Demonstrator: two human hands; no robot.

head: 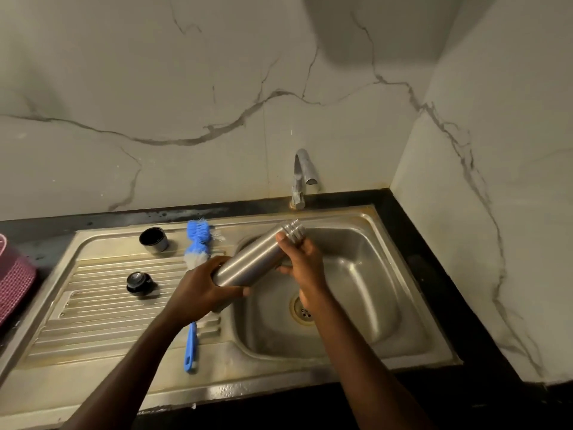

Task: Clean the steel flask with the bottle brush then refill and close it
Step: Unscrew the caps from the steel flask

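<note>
We held the steel flask point(252, 261) tilted at the centre of the frame, above the left edge of the sink point(356, 274) basin, its blurred neck pointing up and right toward the tap point(300, 178). Our left hand point(201, 287) gripped its base; our right hand point(302, 262) wrapped its fingers round the neck end. The blue bottle brush point(195, 243) lay on the drainboard left of centre, partly behind our left hand, with the cup lid point(154, 240) and the stopper point(139, 282) further left.
</note>
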